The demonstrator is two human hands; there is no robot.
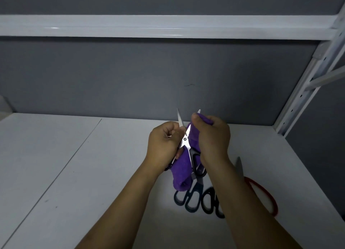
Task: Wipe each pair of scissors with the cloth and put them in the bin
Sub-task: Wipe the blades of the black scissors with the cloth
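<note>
Scissors (185,139) with bright steel blades spread open are held mid-frame above a smooth white shelf (74,164), mid-wipe. At their nine o'clock, the left hand (162,144) curls its fingers round one black handle. At three o'clock, the right hand (212,136) pinches a fuzzy purple cloth (182,174) around a blade. At five o'clock, black-handled pairs (194,198) and a red-handled pair (261,194) lie waiting, probably unwiped. No bin shows.

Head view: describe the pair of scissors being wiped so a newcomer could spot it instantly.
Over the white shelf, the two hands meet mid-frame. The left hand holds the black-handled scissors while the right hand pinches the purple cloth on one blade. Unlike the pairs lying flat below, it is lifted with blades spread.
</note>
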